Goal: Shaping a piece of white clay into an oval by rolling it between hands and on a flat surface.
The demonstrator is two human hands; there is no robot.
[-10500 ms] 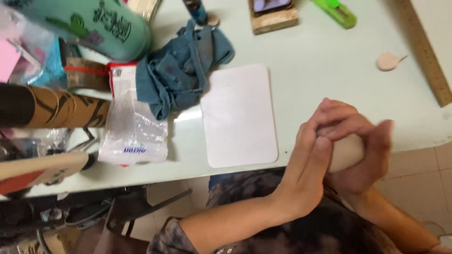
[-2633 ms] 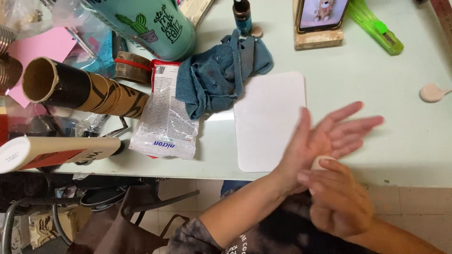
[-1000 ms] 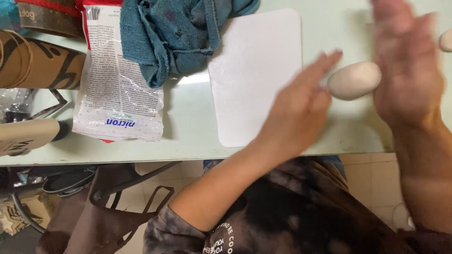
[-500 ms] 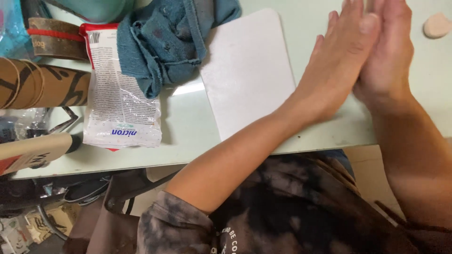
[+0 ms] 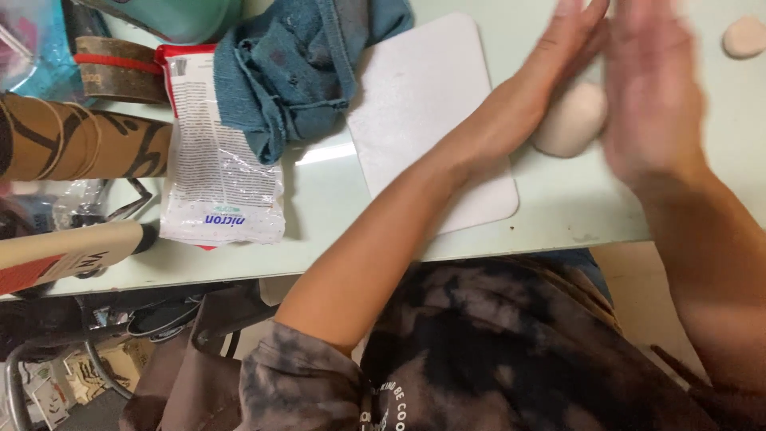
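Observation:
A pale beige clay lump (image 5: 568, 120) sits between my two palms above the light green table (image 5: 574, 215). My left hand (image 5: 550, 68) reaches across a white board (image 5: 423, 104), fingers stretched flat, its palm against the lump's left side. Blurred by motion, my right hand (image 5: 650, 96) presses flat against the lump's right side. Whether the lump rests on the table or is lifted is unclear.
A small clay piece (image 5: 746, 36) lies at the far right. A blue cloth (image 5: 303, 64), a printed white packet (image 5: 219, 160), a patterned cardboard tube (image 5: 80, 148), a tape roll (image 5: 120, 68) and a wooden-handled tool (image 5: 64, 255) crowd the left side.
My palms, pressed together half a second ago, have slid apart, the right hand moving down and right. The clay lump now shows between them.

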